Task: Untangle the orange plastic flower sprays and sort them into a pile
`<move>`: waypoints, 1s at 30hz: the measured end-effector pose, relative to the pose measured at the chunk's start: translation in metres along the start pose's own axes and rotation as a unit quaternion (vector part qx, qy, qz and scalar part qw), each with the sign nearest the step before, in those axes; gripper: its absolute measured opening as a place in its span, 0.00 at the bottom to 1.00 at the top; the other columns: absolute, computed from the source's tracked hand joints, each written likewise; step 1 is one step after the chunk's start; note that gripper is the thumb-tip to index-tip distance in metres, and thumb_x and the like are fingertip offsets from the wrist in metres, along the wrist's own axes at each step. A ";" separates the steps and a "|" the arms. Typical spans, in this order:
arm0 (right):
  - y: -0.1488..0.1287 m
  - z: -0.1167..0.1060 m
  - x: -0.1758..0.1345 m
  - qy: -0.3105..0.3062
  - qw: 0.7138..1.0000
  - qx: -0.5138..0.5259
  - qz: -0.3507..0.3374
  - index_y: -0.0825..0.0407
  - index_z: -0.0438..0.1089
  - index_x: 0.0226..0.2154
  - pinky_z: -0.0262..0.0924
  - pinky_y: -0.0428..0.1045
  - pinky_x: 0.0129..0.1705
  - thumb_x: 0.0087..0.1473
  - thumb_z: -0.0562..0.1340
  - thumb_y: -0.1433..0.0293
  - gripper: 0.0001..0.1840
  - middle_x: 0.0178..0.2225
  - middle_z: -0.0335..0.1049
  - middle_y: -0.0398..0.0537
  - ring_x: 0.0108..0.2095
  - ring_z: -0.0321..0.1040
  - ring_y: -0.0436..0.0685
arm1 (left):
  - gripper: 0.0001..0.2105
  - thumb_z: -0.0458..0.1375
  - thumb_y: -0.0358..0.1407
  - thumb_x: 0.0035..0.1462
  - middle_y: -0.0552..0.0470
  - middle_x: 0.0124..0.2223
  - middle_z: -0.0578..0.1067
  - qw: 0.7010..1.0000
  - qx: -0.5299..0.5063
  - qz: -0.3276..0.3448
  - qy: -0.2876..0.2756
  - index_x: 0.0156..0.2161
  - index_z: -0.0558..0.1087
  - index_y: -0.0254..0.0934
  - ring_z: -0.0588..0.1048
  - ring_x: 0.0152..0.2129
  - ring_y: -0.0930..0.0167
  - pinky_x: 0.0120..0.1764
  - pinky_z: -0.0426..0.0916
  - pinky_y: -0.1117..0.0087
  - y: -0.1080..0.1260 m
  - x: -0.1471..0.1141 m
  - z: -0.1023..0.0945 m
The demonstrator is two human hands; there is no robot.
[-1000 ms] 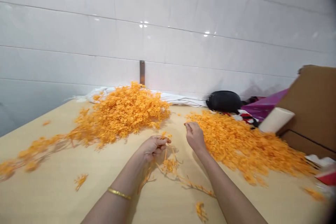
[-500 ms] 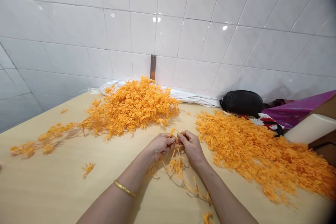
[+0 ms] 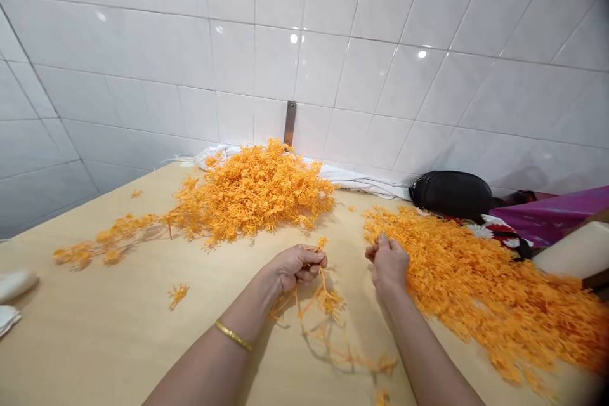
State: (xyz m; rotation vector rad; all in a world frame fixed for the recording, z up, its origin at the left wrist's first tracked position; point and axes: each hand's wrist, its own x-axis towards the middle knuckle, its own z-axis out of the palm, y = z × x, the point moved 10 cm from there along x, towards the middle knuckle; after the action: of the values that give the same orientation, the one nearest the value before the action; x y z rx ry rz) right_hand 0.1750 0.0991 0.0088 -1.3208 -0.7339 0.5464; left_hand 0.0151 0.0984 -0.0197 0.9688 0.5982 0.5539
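My left hand [image 3: 302, 265] pinches a thin orange artificial flower stem [image 3: 328, 295] above the middle of the table. A small blossom pokes up past its fingertips, and the thin branches dangle below toward the table's near side. To the right, my right hand [image 3: 390, 260] is at the left edge of a loose heap of orange flower pieces [image 3: 476, 292]. Its fingers are curled together; whatever they grip, if anything, is hidden. A gold bangle [image 3: 233, 335] circles my left wrist.
Behind my hands lies a big bunch of orange flower sprays [image 3: 257, 190], one trailing left. A single orange floret [image 3: 177, 295] rests on the wooden table [image 3: 118, 342]. Along the tiled wall are a white cloth [image 3: 366, 183], a black pouch [image 3: 451, 194] and a purple bag [image 3: 556, 216].
My right hand has moved off to the right, away from my left hand, to the edge of the heap. My left hand still holds the stem. The view has turned slightly left.
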 end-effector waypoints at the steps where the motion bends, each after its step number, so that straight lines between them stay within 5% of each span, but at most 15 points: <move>1: 0.002 -0.001 0.003 -0.009 1.000 0.012 0.020 0.52 0.58 0.18 0.51 0.44 0.18 0.41 0.57 0.60 0.13 0.11 0.54 0.36 0.14 0.55 0.47 | 0.07 0.55 0.34 0.42 0.61 0.15 0.57 1.000 -0.009 0.003 0.002 0.23 0.64 0.31 0.44 0.08 0.85 0.14 0.34 0.78 0.001 -0.001 -0.001; 7: 0.002 0.049 -0.026 -0.239 0.965 0.044 0.099 0.53 0.65 0.36 0.52 0.43 0.21 0.39 0.58 0.68 0.17 0.14 0.57 0.35 0.17 0.58 0.47 | 0.07 0.50 0.34 0.46 0.60 0.15 0.57 0.997 -0.068 -0.021 -0.009 0.25 0.65 0.31 0.43 0.07 0.84 0.13 0.34 0.79 0.000 0.001 0.001; 10: 0.005 0.068 -0.051 -0.334 0.922 0.096 0.170 0.53 0.66 0.35 0.54 0.44 0.24 0.37 0.61 0.70 0.17 0.19 0.61 0.38 0.20 0.61 0.47 | 0.10 0.47 0.36 0.47 0.59 0.14 0.56 0.994 -0.082 -0.068 -0.024 0.24 0.65 0.30 0.44 0.06 0.83 0.13 0.34 0.78 -0.008 0.002 0.007; 14: -0.003 0.082 -0.073 -0.420 0.881 0.136 0.173 0.54 0.67 0.28 0.52 0.44 0.23 0.40 0.62 0.64 0.12 0.17 0.60 0.38 0.17 0.58 0.46 | 0.13 0.46 0.38 0.46 0.58 0.14 0.58 0.993 -0.077 -0.079 -0.048 0.24 0.66 0.29 0.45 0.06 0.82 0.12 0.37 0.78 -0.012 0.004 0.016; 21: 0.003 0.074 -0.056 -0.371 0.923 0.044 0.089 0.54 0.65 0.23 0.48 0.45 0.20 0.41 0.60 0.59 0.14 0.16 0.60 0.39 0.15 0.54 0.47 | 0.09 0.47 0.35 0.48 0.54 0.16 0.64 0.997 -0.033 -0.054 0.037 0.23 0.63 0.31 0.52 0.07 0.81 0.13 0.43 0.78 -0.012 0.008 0.007; 26: -0.012 0.051 -0.031 -0.209 0.965 -0.133 -0.087 0.52 0.56 0.13 0.43 0.44 0.20 0.44 0.57 0.62 0.16 0.13 0.51 0.37 0.17 0.49 0.47 | 0.10 0.48 0.34 0.51 0.57 0.12 0.59 0.997 0.002 0.016 0.075 0.22 0.62 0.32 0.49 0.06 0.83 0.11 0.40 0.79 -0.003 0.012 0.006; 30: -0.021 0.042 -0.024 -0.111 0.968 -0.190 -0.121 0.52 0.52 0.12 0.44 0.45 0.22 0.46 0.54 0.65 0.17 0.12 0.50 0.37 0.18 0.49 0.48 | 0.11 0.52 0.36 0.50 0.58 0.12 0.57 0.997 0.015 0.056 0.043 0.21 0.62 0.33 0.51 0.06 0.82 0.11 0.42 0.79 0.001 0.016 0.016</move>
State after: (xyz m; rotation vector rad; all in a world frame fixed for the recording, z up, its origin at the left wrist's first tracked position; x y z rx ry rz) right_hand 0.1265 0.1056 0.0289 -1.5087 -1.2142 0.3697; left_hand 0.0371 0.1007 -0.0151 1.0146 0.6317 0.6912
